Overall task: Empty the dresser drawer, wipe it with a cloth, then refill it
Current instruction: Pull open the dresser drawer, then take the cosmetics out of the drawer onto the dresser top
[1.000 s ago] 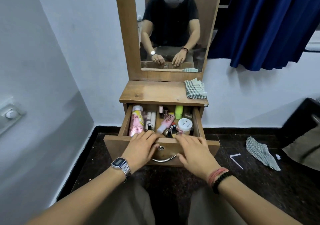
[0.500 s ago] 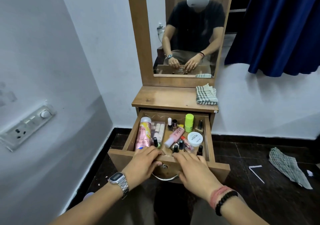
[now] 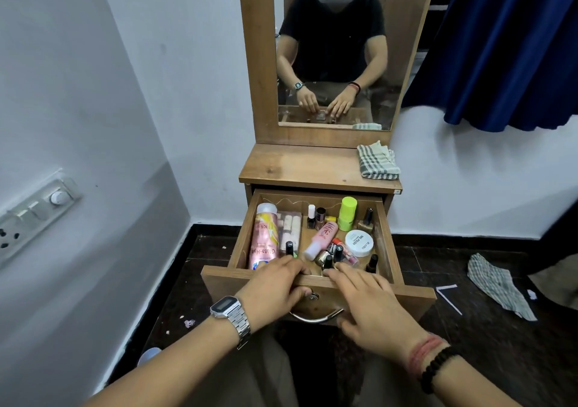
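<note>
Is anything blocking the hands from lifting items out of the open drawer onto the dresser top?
Nothing visible does. The drawer stands open, both hands at its front edge; the dresser top holds only a folded checked cloth at its right end.

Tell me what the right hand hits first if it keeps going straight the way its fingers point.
Probably the black-capped nail polish bottles just past the right hand's fingertips, though depth is unclear.

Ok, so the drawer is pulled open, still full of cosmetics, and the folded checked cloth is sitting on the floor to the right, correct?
Not quite. In the head view the drawer is open and full, but the folded checked cloth sits on the dresser top, at its right end. The cloth on the floor is a separate, crumpled one.
</note>
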{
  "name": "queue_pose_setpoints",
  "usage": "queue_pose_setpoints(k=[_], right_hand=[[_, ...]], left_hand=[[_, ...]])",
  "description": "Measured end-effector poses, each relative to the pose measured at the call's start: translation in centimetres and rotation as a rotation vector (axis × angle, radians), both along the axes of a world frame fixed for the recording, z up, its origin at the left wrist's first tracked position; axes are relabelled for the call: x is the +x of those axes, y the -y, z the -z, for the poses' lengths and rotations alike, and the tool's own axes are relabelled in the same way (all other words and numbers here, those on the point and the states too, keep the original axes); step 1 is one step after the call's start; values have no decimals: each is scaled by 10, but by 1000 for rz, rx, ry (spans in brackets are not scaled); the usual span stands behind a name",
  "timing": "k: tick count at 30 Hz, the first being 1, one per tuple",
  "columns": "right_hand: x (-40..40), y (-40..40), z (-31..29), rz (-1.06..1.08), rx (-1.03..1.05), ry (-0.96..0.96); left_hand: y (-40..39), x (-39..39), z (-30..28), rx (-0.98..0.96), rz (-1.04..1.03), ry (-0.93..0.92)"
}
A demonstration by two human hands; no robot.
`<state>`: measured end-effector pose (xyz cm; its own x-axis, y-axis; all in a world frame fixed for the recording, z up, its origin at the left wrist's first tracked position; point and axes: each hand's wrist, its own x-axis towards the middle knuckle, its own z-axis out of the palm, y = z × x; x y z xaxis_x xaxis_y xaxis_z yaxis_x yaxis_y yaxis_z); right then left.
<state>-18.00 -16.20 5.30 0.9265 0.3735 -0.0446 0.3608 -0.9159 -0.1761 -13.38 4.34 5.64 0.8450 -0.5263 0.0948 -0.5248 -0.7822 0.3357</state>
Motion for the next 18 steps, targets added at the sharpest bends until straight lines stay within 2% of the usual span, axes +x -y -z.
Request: queue_pose_setpoints(k=[8,12,15,18], right_hand=[[2,5,-7,-57,7,-60],[3,6,-8,-84,12,-69],[3,6,-10,-87,18,-70],[2,5,-11,-89,24,-70]], left_hand=[[-11,6,-18,-98,11,-46],[-24,48,-33,-178,-144,87],[-32,93,-37,8,-285,151],[-33,125,-36,201,-343,38]])
